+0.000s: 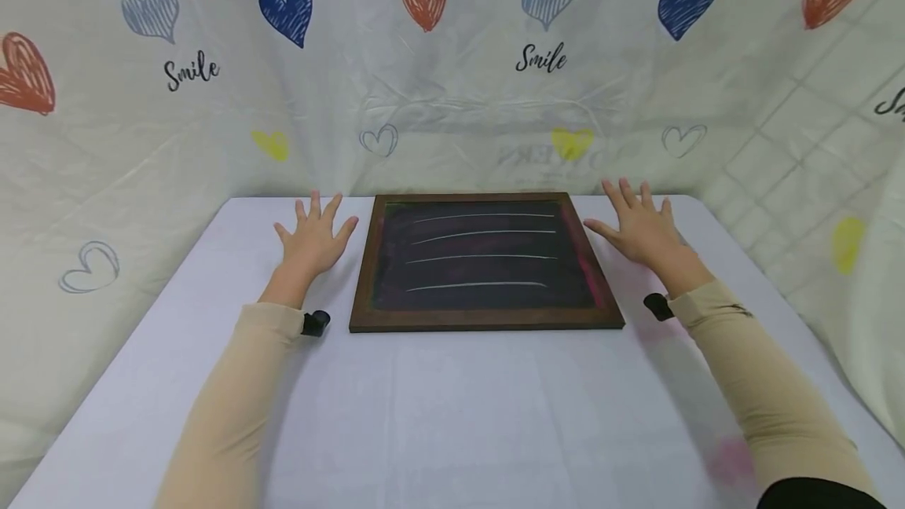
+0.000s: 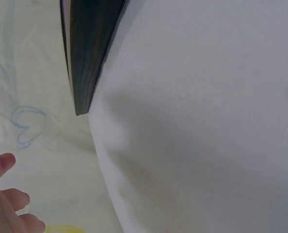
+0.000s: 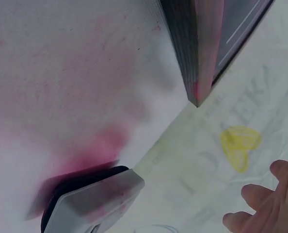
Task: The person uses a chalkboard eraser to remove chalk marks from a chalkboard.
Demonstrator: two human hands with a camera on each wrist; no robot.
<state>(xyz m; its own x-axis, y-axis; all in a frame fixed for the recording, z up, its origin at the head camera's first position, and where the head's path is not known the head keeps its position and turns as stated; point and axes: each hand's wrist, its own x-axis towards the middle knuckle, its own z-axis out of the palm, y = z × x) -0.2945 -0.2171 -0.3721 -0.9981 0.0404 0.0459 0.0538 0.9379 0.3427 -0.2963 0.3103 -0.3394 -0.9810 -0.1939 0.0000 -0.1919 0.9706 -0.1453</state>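
A chalkboard in a brown wooden frame lies flat on the white table, with several white chalk lines drawn across its dark surface. My left hand is just left of the board, its fingers spread, holding nothing. To the right of the board, my right hand has its fingers spread too and grips nothing. Both hands appear raised off the cloth. Below the right hand, the right wrist view shows a grey eraser-like block with a dark base and pink dust on it; the head view hides it behind the right hand and arm.
The white tablecloth bears pink smudges on the right. Behind the table hangs a pale curtain printed with hearts and "Smile". A black rounded object shows at the bottom right corner.
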